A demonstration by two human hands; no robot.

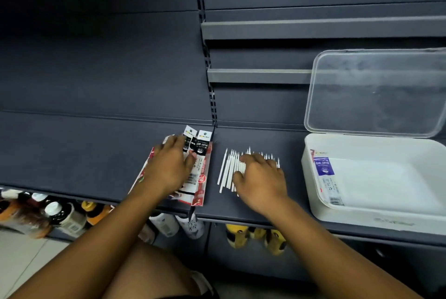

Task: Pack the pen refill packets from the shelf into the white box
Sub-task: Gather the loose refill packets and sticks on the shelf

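Note:
Several red and black pen refill packets (202,168) lie fanned out on the dark grey shelf (72,154). My left hand (169,166) rests flat on top of them, fingers spread. To their right lies a row of loose white refills (228,171), and my right hand (260,178) lies over them with fingers curled down onto the sticks. The white box (376,214) stands open at the right end of the shelf, its clear lid (376,91) tipped up against the back panel. One blue-labelled packet (327,178) leans against the box's left inner wall.
Two narrow grey rails (260,75) stick out from the back panel above the shelf. Bottles with white and yellow caps (62,214) fill the lower shelf below the front edge. A pale tiled floor shows at the lower left.

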